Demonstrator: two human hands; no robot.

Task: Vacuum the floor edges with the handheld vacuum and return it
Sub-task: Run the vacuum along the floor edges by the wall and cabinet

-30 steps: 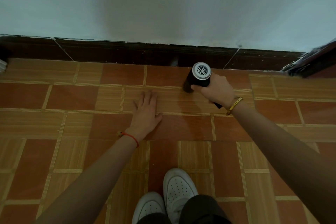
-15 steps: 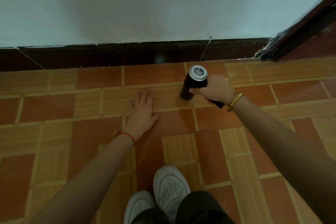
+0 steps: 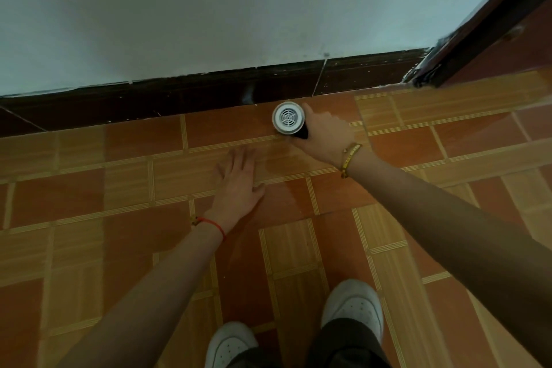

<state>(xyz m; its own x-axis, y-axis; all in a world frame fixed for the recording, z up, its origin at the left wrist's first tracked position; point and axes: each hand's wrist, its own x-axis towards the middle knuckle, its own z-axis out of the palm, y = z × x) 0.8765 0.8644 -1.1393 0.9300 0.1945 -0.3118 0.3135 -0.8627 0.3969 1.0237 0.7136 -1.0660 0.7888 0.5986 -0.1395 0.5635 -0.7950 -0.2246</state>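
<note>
The handheld vacuum (image 3: 288, 117) is gripped by the right hand (image 3: 324, 136), fingers curled round its black body. It's seen end-on w/ the grey vented cap twd the camera; the nose end is hidden beneath. It is held at the floor edge, just beside the dark skirting (image 3: 179, 95) below the pale wall (image 3: 209, 9). The left hand (image 3: 237, 185) is laid flat on the tiled floor (image 3: 89, 188), fingers straight & slightly spread, nothing held, near the vacuum but apart from it. A gold bracelet (image 3: 350, 157) is worn on the right wrist, a red string (image 3: 213, 224) on the left. A door frame (image 3: 478, 30) is seen upper right, white shoes (image 3: 354, 305) at the bottom.
</note>
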